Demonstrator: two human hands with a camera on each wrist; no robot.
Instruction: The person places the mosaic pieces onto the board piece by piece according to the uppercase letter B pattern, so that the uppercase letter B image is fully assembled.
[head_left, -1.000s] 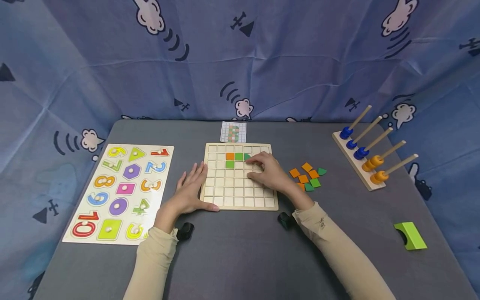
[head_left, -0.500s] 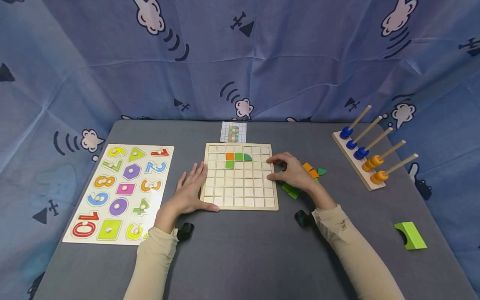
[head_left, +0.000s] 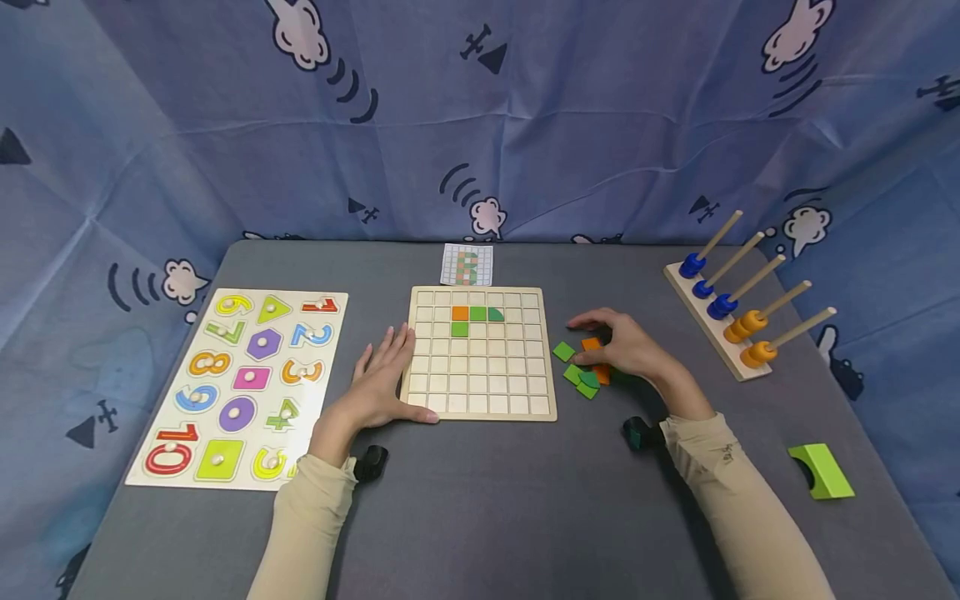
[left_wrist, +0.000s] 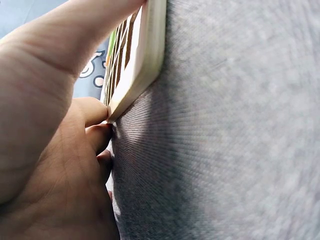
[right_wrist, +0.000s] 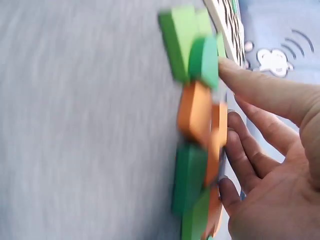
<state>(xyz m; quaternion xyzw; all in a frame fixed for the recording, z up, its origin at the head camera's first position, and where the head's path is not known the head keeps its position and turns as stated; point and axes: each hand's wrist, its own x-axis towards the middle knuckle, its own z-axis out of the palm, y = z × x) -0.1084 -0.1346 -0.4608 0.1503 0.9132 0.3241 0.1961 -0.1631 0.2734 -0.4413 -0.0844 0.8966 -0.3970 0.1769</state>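
A wooden grid board lies on the table in the head view. It bears an orange square tile, green square tiles and a green tile with a rounded corner. My left hand rests along the board's left edge, fingers straight, thumb at the front corner. My right hand hovers over loose green tiles and orange tiles right of the board. Its fingers are spread and no tile is held between them. The hand hides part of the pile. The right wrist view shows the thumb close to a rounded green tile.
A card with a coloured grid pattern lies behind the board. To the left is a number and shape puzzle. A peg abacus stands at the back right, with a green arch block nearer the front.
My right hand has let go of the rounded green tile on the board and moved right, over the loose tiles. My left hand has stayed put.
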